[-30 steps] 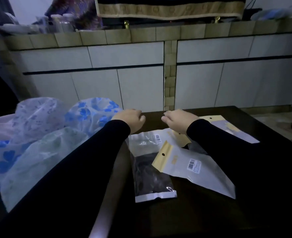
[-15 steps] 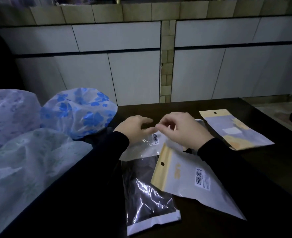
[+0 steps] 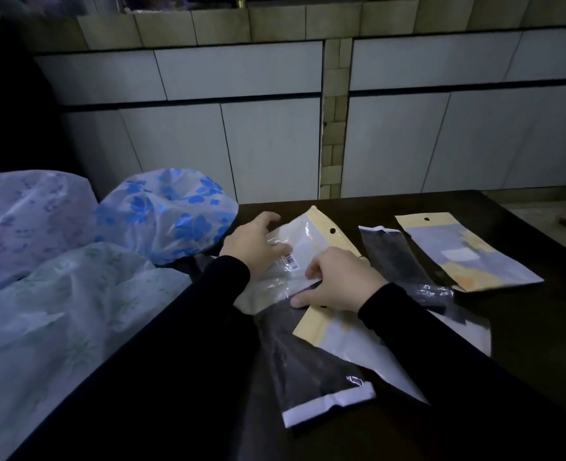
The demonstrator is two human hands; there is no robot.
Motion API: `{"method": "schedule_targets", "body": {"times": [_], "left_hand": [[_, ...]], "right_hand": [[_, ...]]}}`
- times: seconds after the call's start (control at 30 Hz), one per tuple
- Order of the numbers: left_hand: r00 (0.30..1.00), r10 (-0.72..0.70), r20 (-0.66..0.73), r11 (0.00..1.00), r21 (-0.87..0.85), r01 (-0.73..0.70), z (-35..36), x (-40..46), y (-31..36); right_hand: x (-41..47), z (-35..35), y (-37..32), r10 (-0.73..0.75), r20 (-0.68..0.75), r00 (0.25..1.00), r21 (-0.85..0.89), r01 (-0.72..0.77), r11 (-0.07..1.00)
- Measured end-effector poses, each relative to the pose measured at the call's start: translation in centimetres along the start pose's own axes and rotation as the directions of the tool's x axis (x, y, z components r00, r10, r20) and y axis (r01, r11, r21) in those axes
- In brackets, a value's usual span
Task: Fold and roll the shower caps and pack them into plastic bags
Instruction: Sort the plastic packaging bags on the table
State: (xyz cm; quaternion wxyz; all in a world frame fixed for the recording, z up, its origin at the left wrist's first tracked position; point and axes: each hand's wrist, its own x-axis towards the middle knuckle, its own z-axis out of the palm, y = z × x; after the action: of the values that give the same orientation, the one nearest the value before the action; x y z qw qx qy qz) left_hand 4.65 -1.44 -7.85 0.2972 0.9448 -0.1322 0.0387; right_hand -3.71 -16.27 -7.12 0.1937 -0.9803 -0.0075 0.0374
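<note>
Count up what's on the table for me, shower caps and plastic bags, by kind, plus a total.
Shower caps: 3, blue-flowered, pale purple, pale green.
Plastic bags: 5, held bag, far-right bag, dark bag, near clear bag, yellow-topped bag.
Total: 8.

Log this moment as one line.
stage: bag pickup | left hand: holds bag | right hand: pinches same bag | caps: unfolded, left | table: more bags
</note>
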Motion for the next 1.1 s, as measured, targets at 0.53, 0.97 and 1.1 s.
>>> {"method": "schedule_targets", "body": {"times": [0.53,0.97,1.1], "left_hand": [[0.952,-0.092,-0.291,0.907,-0.420,-0.041,-2.9,-1.1,-2.1],[0.972,0.043,-0.233,0.713,-0.675,-0.193,0.3,-1.8,0.7],[0.964,0.143,-0.225,0.762,-0.596,-0.252,1.1,-1.3,-0.2]], "right_hand": [[1.3,-1.5,3.0,0.091,-0.331,0.939,0.473,0.081,0.877],[4.8,-3.7,2.9,0.173,-0.424,0.889,0.696,0.198,0.691],[5.9,-2.4,2.5,0.222,-0.343,0.912,0.751,0.124,0.649]]}}
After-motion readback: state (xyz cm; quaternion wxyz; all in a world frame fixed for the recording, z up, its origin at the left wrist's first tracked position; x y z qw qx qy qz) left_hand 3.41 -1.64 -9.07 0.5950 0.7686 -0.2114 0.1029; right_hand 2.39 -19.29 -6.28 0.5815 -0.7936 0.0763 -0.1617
